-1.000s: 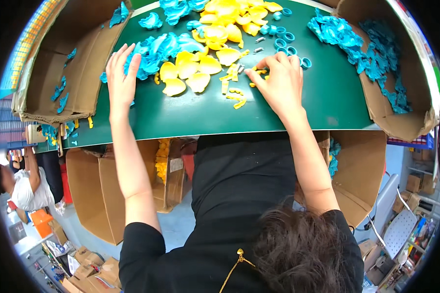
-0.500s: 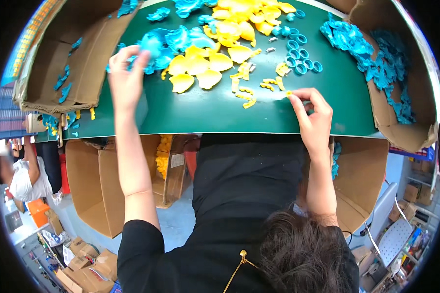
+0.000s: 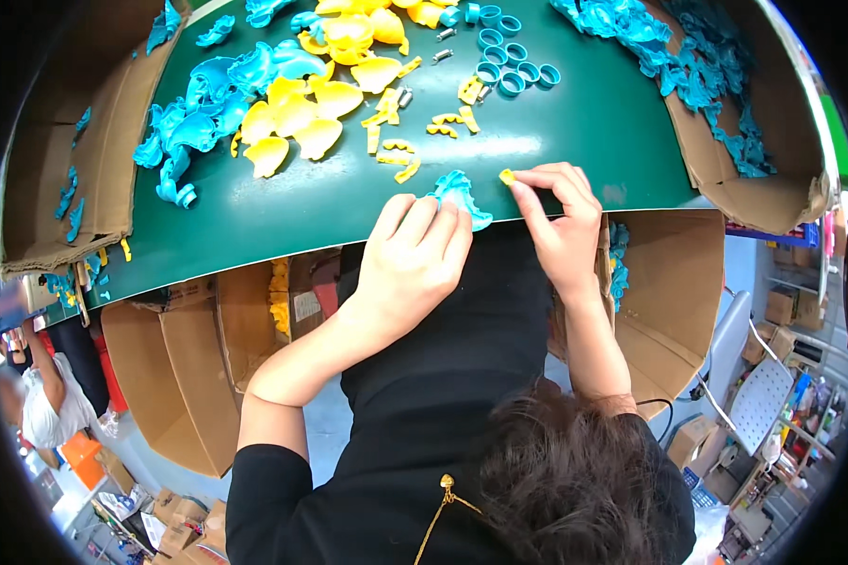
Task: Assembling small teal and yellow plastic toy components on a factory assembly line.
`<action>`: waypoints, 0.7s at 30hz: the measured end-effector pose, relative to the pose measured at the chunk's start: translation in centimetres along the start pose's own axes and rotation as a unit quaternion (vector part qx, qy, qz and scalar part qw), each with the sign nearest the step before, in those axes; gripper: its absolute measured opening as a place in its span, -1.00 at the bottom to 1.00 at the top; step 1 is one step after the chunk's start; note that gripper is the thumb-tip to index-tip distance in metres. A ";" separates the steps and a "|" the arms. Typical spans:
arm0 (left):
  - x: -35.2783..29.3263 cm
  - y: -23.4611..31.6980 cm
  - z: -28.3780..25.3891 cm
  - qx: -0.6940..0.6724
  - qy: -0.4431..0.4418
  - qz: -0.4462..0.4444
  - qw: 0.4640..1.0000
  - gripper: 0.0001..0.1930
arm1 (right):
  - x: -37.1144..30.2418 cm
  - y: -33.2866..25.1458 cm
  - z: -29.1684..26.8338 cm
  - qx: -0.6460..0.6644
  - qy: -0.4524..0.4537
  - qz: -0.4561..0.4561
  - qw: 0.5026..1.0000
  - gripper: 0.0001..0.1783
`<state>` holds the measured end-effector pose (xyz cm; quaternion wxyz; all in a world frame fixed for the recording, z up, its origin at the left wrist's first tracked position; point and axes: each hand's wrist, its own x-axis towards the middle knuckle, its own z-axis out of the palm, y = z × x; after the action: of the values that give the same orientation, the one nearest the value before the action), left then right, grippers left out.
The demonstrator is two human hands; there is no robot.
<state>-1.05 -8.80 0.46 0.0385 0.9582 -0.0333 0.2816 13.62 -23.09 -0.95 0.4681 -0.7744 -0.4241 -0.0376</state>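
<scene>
My left hand point(image 3: 415, 247) is at the table's front edge, its fingers closed on a thin, curved blue plastic piece point(image 3: 459, 196). Part of that piece is hidden behind the fingertips. Just right of it, my right hand point(image 3: 565, 218) pinches a small yellow plastic piece point(image 3: 507, 177) between thumb and forefinger, and the two held pieces are apart. Beyond my hands lie several little yellow strips point(image 3: 398, 158). Farther left are a heap of yellow petal-like shells point(image 3: 294, 115) and a pile of curved blue shells point(image 3: 194, 130).
Blue rings point(image 3: 512, 83) sit in a cluster at the far middle, near small metal cylinders point(image 3: 442, 56). A cardboard box point(image 3: 113, 179) flanks the green table point(image 3: 612, 155) on the left; another box point(image 3: 801, 193) holding blue pieces point(image 3: 674, 71) is on the right. Open cartons point(image 3: 174, 377) stand below.
My left hand has come from the blue pile at the far left to the front edge, bringing a blue piece beside my right hand. The right hand keeps its yellow piece. The view has shifted.
</scene>
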 end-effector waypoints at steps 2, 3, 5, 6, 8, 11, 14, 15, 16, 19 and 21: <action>0.2 0.4 0.2 0.025 -0.011 -0.006 1.000 -0.77 | -0.2 -1.9 0.1 0.054 -0.022 0.054 0.997 -0.90; 0.2 0.5 0.3 0.024 -0.013 -0.005 1.000 -0.77 | -0.4 -2.2 0.7 0.048 -0.016 0.040 0.998 -0.89; 0.5 0.5 0.6 0.030 -0.009 0.000 1.000 -0.80 | -0.8 -2.3 1.7 0.007 0.000 -0.003 1.000 -0.84; 0.5 0.4 0.7 0.029 -0.009 0.000 1.000 -0.80 | -0.9 -2.1 2.2 -0.014 0.014 -0.025 0.999 -0.82; 0.4 0.4 0.9 0.032 0.002 0.011 0.999 -0.82 | -1.0 -1.9 2.8 -0.024 0.014 -0.036 0.999 -0.80; 0.3 0.1 0.9 0.036 0.006 0.021 0.999 -0.82 | -0.6 -1.8 2.1 -0.039 -0.054 -0.037 0.997 -0.81; 0.3 -0.3 0.7 0.017 0.000 0.026 1.000 -0.82 | -0.4 -2.5 0.8 -0.071 -0.098 -0.083 0.989 -0.81; 0.2 -0.5 0.6 0.023 0.002 0.027 0.999 -0.84 | -0.5 -2.4 0.4 -0.076 -0.132 -0.064 0.986 -0.76; 0.2 -0.6 0.5 0.024 0.006 0.029 0.999 -0.84 | -0.4 -2.3 0.0 -0.079 -0.130 -0.065 0.986 -0.76; -0.1 -0.6 0.3 0.050 0.013 0.008 0.999 -0.85 | -0.4 -2.2 -0.5 -0.043 -0.187 -0.030 0.981 -0.72; -0.6 -0.4 0.4 0.063 0.015 0.006 0.998 -0.84 | -0.8 -1.8 -0.1 -0.050 -0.169 -0.055 0.983 -0.72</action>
<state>-1.30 -8.45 -0.27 -0.0235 0.9541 -0.0207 0.2979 11.92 -23.29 -0.01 0.3476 -0.7677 -0.5362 0.0472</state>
